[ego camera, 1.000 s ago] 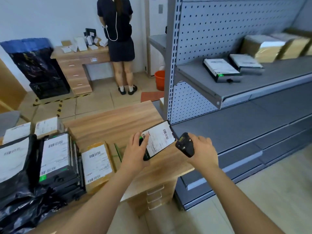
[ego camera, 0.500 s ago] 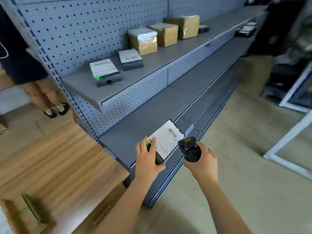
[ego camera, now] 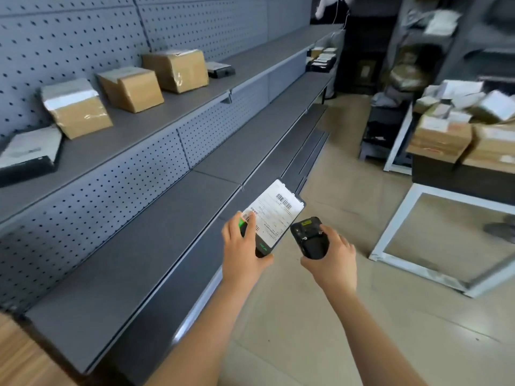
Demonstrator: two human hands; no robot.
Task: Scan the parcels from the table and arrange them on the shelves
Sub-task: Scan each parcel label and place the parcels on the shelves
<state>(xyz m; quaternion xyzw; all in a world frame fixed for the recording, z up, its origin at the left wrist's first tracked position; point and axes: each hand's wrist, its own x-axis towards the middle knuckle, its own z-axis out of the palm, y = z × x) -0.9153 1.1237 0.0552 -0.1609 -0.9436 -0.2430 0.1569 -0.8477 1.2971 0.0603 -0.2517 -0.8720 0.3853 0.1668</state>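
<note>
My left hand (ego camera: 243,247) grips a flat black parcel (ego camera: 274,215) with a white barcode label, held above the front edge of the grey middle shelf (ego camera: 145,240). My right hand (ego camera: 333,256) holds a black handheld scanner (ego camera: 309,236) just right of the parcel, close to its lower corner. On the upper shelf (ego camera: 172,112) stand three brown cardboard boxes (ego camera: 126,89) in a row, with a flat black parcel (ego camera: 28,153) at the left end and another flat one (ego camera: 220,70) further along.
A corner of the wooden table (ego camera: 19,358) shows at bottom left. To the right stands a white metal frame (ego camera: 395,218) and a dark stand stacked with cardboard parcels (ego camera: 446,135). More parcels (ego camera: 322,58) lie at the shelves' far end. Beige floor tiles run between.
The view has swung right, away from the table and along the shelves. Both hands kept the parcel and scanner and now hover over the middle shelf's edge.
</note>
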